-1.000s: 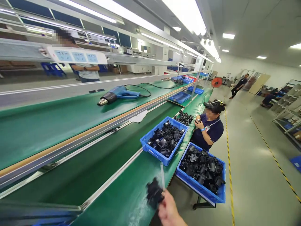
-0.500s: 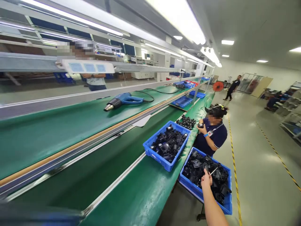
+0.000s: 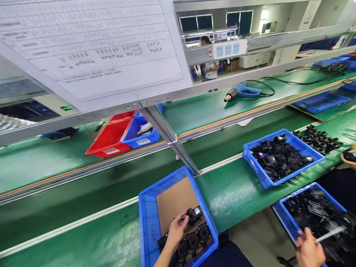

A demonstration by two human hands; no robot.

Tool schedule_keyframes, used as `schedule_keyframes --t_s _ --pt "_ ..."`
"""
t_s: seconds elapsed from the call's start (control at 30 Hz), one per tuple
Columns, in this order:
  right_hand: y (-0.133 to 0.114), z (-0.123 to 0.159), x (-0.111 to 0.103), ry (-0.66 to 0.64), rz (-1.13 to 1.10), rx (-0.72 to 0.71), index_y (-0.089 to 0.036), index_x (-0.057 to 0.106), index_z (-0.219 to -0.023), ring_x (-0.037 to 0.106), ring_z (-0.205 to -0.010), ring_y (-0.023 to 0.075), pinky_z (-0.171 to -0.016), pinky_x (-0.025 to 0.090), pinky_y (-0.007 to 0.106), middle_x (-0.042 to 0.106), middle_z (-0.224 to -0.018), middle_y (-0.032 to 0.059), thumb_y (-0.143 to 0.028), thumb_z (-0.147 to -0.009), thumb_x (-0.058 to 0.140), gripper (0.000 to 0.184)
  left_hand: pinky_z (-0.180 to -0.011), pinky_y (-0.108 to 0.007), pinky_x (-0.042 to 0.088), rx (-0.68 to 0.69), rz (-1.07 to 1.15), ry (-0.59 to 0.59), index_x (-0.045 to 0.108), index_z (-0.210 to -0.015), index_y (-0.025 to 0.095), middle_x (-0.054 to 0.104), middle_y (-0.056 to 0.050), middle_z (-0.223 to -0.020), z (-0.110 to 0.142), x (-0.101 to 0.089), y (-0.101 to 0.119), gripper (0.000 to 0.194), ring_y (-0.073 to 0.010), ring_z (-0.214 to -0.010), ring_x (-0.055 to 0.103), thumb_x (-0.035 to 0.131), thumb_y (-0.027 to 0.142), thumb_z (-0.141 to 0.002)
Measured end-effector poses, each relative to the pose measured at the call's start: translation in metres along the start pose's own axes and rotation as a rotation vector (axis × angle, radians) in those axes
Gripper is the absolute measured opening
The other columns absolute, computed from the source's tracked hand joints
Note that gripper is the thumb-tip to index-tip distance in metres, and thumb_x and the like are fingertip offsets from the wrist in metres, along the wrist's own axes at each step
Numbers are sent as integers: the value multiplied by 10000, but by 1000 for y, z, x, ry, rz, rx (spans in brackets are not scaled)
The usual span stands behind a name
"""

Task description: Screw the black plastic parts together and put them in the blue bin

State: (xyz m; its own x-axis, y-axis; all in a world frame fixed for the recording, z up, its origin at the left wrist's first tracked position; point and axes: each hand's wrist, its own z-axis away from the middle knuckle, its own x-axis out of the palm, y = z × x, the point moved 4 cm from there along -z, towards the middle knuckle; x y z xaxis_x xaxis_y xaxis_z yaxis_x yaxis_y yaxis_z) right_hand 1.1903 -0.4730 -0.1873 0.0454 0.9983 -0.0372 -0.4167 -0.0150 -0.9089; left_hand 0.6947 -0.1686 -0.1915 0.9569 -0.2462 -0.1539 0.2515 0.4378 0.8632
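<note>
Inside a blue bin [image 3: 147, 218] with a cardboard base, my left hand [image 3: 177, 230] pinches a black plastic part with a pale label [image 3: 194, 214]. Several similar black parts [image 3: 193, 241] sit side by side beneath it. Over a second blue bin [image 3: 289, 215], heaped with loose black parts [image 3: 317, 207], my right hand [image 3: 310, 247] is closed around a thin pale stick-like tool [image 3: 330, 233]. Motion blurs the tool, so I cannot tell its kind.
Another blue bin of black parts [image 3: 280, 159] stands on the green bench, beside a pile of small black pieces [image 3: 319, 140]. A co-worker's hand [image 3: 349, 157] shows at the right edge. Behind lie a heat gun [image 3: 244, 90] and a red bin [image 3: 111, 135]. A metal post [image 3: 169, 139] rises mid-bench.
The view has swung left and down, bringing the cardboard-lined bin and my left hand with a black part into sight. My right hand still holds the thin tool over the heaped bin.
</note>
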Motion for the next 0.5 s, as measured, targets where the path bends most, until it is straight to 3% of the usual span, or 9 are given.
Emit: schedule_keyframes --t_s 0.03,0.07,0.17,0.23,0.27,0.3,0.37,0.43,0.5 --pt "13 20 17 -45 33 15 -218 577 -660 390 -391 85 -306 283 220 635 -615 47 -727 -411 963 686 -961 -491 610 3 50 -32 765 -1149 168 778 -161 -1146 10 3 9 942 -366 -1054 750 799 920 -583" --pt "24 44 38 -165 90 59 -183 652 -684 387 -393 74 -316 275 213 658 -634 69 -748 -424 959 693 -1008 -470 593 14 90 -70 754 -1201 172 774 -153 -1182 21 6 20 896 -343 -1089 741 827 866 -638" --pt "44 135 101 -617 220 187 -125 718 -743 285 -383 37 -344 196 185 579 -546 22 -794 -641 873 694 -1023 -416 586 -8 227 -209 739 -1270 199 739 -143 -1308 56 22 58 740 -304 -1164 712 877 711 -754" --pt "37 192 131 -849 205 164 -133 787 -1044 319 -402 25 -346 225 195 763 -926 119 -749 -772 820 674 -896 -383 621 -140 378 -333 742 -1252 210 729 -142 -1319 77 38 82 670 -297 -1111 727 901 649 -773" --pt "31 215 142 -953 201 144 -156 781 -1172 337 -408 26 -351 251 201 775 -1054 140 -720 -824 795 663 -849 -359 622 -201 424 -403 747 -1223 192 748 -147 -1254 86 47 94 634 -279 -1042 744 892 637 -795" --pt "23 233 150 -1049 183 105 -176 770 -1244 427 -450 49 -390 348 216 773 -1140 147 -675 -845 801 640 -809 -328 619 -247 444 -451 752 -1188 178 761 -141 -1188 94 54 104 604 -251 -972 752 888 627 -809" --pt "7 254 159 -1194 164 20 -202 769 -1287 646 -677 143 -617 559 279 774 -1182 128 -570 -808 874 613 -774 -285 618 -280 431 -496 752 -1152 159 767 -123 -1103 104 65 120 578 -197 -871 748 886 614 -822" --pt "-3 261 160 -1258 186 -33 -211 790 -1247 712 -917 222 -864 595 342 784 -1127 97 -490 -752 928 585 -768 -269 631 -284 407 -494 743 -1155 157 761 -110 -1117 111 70 128 584 -167 -835 741 898 606 -815" --pt "-7 261 158 -1258 238 -40 -208 799 -1201 704 -935 231 -896 582 347 779 -1054 74 -483 -749 929 545 -784 -273 650 -303 402 -506 726 -1171 152 749 -109 -1144 114 72 130 595 -165 -839 752 889 608 -825"
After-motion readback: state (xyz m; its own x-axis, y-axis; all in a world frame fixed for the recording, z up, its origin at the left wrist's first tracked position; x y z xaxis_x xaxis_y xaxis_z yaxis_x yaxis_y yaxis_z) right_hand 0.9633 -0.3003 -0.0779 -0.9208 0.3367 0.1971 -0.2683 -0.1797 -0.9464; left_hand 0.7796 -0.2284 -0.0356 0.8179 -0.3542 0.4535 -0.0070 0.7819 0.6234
